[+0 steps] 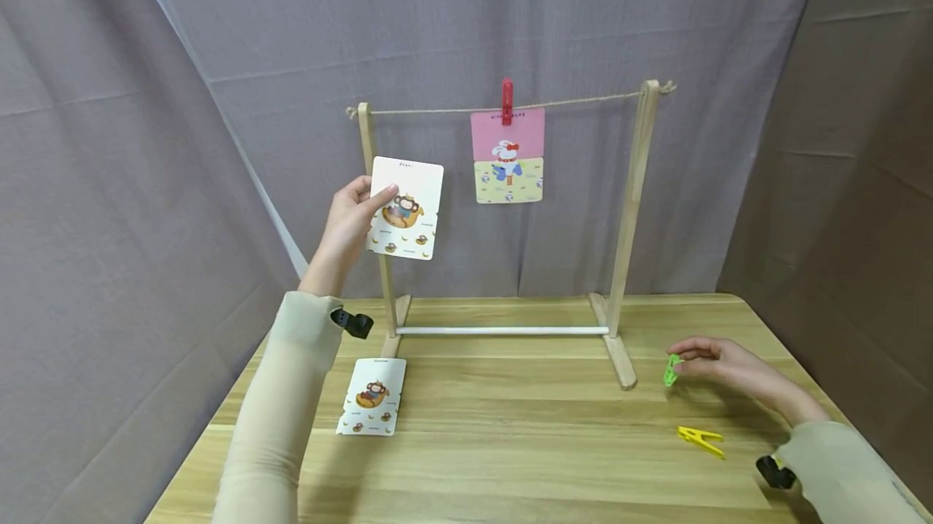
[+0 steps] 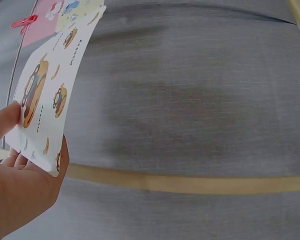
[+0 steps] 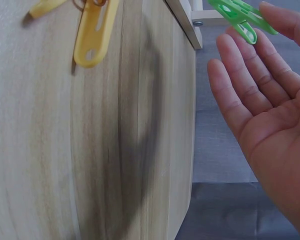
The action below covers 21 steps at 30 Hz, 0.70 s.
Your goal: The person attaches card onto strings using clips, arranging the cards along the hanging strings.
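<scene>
My left hand [image 1: 348,220] pinches a white card [image 1: 419,184] with a monkey-and-banana picture by its left edge, thumb on the printed face. The card is raised in front of the rack's left post, below the twine [image 1: 437,111]. Between thumb and fingertips of my right hand [image 1: 736,374] is a green clothespin [image 3: 240,17], held just above the table at the right. A yellow clothespin [image 1: 701,440] lies on the wood below that hand. On the twine hangs a pink and yellow card [image 1: 508,184], clipped at its top by a red clothespin [image 1: 507,101].
The wooden rack has a left post [image 1: 389,297], a right post [image 1: 632,208] and a white bottom bar [image 1: 503,330]. A second monkey card [image 1: 372,397] lies flat at the table's left. Grey curtains [image 1: 291,22] surround the wooden table [image 1: 525,443].
</scene>
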Each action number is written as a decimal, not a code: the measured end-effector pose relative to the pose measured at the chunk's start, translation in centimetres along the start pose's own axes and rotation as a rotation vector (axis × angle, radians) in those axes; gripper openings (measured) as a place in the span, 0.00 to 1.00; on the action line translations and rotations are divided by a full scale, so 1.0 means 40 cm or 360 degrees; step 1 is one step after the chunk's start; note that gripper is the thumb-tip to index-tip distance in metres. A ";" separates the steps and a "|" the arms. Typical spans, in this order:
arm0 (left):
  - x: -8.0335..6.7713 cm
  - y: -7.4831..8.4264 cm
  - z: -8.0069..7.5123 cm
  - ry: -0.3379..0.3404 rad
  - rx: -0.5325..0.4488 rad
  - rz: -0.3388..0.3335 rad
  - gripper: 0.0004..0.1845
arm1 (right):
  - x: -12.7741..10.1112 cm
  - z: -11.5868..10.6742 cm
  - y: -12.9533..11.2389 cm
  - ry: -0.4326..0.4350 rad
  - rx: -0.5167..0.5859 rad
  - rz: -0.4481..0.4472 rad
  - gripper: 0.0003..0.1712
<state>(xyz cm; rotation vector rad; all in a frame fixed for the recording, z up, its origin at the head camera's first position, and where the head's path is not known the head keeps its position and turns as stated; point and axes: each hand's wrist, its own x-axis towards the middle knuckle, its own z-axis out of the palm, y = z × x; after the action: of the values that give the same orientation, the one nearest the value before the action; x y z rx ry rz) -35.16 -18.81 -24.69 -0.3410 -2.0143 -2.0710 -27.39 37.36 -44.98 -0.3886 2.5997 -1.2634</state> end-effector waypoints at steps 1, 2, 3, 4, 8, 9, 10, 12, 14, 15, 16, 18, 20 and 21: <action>0.002 0.002 0.003 0.0004 0.0007 0.0005 0.12 | 0.000 0.000 0.001 0.0000 0.0004 -0.0008 0.31; 0.004 0.005 0.005 0.0012 0.0016 0.0013 0.12 | -0.001 0.000 0.001 0.0001 0.0007 -0.0006 0.31; 0.006 0.007 0.007 0.0019 0.0022 0.0019 0.12 | -0.001 0.000 0.002 0.0001 0.0013 -0.0007 0.31; 0.008 0.009 0.010 0.0027 0.0025 0.0025 0.12 | -0.001 0.000 0.003 0.0002 0.0019 -0.0003 0.31; 0.019 0.018 0.018 0.0031 0.0025 0.0051 0.12 | 0.000 -0.001 0.006 -0.0001 0.0012 -0.0003 0.30; 0.022 0.020 0.020 0.0029 0.0019 0.0058 0.12 | 0.001 -0.002 0.007 -0.0003 0.0008 -0.0004 0.31; 0.026 0.023 0.022 0.0027 0.0016 0.0068 0.12 | 0.002 -0.002 0.007 -0.0005 0.0006 -0.0001 0.31; 0.032 0.028 0.025 0.0024 0.0004 0.0090 0.12 | 0.003 -0.003 0.008 -0.0005 0.0002 0.0006 0.31; 0.040 0.033 0.029 0.0023 -0.0018 0.0117 0.11 | 0.004 -0.003 0.008 -0.0008 -0.0007 -0.0003 0.31; 0.044 0.036 0.032 0.0022 -0.0031 0.0128 0.11 | 0.005 -0.003 0.007 -0.0005 -0.0006 0.0002 0.31; 0.048 0.039 0.035 0.0017 -0.0036 0.0138 0.11 | 0.005 -0.003 0.005 -0.0002 -0.0006 0.0007 0.31; 0.054 0.043 0.042 0.0011 -0.0065 0.0150 0.11 | 0.005 -0.002 0.003 -0.0005 0.0000 0.0004 0.31; 0.060 0.046 0.049 0.0008 -0.0096 0.0160 0.11 | 0.006 0.000 0.002 -0.0016 0.0009 -0.0019 0.31; 0.062 0.047 0.052 0.0013 -0.0101 0.0169 0.11 | 0.007 0.001 0.001 -0.0019 0.0019 -0.0018 0.31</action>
<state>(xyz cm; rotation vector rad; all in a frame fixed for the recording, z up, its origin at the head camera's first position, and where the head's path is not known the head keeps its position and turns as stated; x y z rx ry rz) -36.87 -16.81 -22.05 -0.4401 -1.8861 -2.0714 -27.65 37.26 -45.07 -0.4080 2.5824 -1.2761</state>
